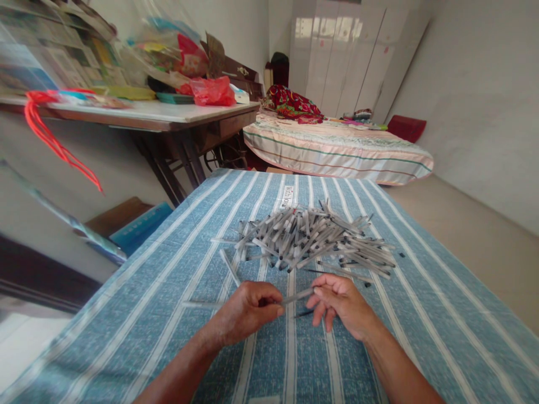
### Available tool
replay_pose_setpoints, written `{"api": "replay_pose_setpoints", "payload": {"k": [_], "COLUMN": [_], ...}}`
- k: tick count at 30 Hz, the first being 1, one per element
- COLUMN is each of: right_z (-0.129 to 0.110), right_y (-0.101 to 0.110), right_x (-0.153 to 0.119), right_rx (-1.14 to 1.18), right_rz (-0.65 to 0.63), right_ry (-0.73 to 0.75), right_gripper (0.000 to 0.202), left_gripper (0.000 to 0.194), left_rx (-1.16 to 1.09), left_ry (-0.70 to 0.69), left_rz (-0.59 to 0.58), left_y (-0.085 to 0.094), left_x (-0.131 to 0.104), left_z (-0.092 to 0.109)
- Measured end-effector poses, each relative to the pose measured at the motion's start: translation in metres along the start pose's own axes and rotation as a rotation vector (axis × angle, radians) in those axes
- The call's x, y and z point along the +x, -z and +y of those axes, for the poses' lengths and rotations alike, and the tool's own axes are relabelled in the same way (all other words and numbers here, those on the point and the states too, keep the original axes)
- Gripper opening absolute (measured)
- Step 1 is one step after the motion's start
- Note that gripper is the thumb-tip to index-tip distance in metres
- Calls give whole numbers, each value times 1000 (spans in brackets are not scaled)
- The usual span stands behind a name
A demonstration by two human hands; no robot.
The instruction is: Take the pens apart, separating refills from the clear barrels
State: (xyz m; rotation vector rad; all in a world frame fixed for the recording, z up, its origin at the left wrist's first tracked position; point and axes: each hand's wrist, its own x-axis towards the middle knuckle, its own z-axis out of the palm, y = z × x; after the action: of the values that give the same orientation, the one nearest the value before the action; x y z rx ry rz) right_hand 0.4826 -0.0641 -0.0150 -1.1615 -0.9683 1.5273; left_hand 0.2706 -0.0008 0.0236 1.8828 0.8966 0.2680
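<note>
My left hand [255, 311] is closed, with thumb and forefinger pinching a slim grey pen barrel [297, 296]. At the barrel's right end, the thumb and forefinger of my right hand [339, 303] are pinched together while its other fingers hang loosely apart. Below that barrel, a thin dark stick like a pen refill [301, 315] lies by my right fingers. Beyond both hands spreads a heap of grey pens [303, 235], many with black ends. Near my left hand lie two loose pale barrels, one slanting [229, 267] and one partly behind the hand [202, 304].
A blue striped cloth [181, 348] covers the table. Small black bits [368, 284] lie right of the heap. At the left stands a side table [168, 112] with bags and a red cord [59, 148]. Farther back are a bed [337, 143] and a wardrobe [337, 56].
</note>
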Motion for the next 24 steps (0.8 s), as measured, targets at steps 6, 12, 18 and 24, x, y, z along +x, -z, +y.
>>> {"api": "replay_pose_setpoints", "payload": {"k": [6,12,18,24], "right_z": [-2,-4,-3,-1], "right_y": [8,11,8,1], "right_x": [0,-1,-1,1], "right_rx": [-1,4,-12,-12], "right_rz": [32,45,76,45], "right_ry": [50,53,51,17], "right_gripper": [25,25,24,24], "left_gripper": [19,19,18,17], "left_rx": [-12,-35,-40,-10], "left_ry": [6,16,24,10], "left_rz": [-19,-37,-32,-37], "left_y": [3,10,11,4], "left_x": [-1,-2,-2,-1], "left_z": [-1,-3,-1,-1]}}
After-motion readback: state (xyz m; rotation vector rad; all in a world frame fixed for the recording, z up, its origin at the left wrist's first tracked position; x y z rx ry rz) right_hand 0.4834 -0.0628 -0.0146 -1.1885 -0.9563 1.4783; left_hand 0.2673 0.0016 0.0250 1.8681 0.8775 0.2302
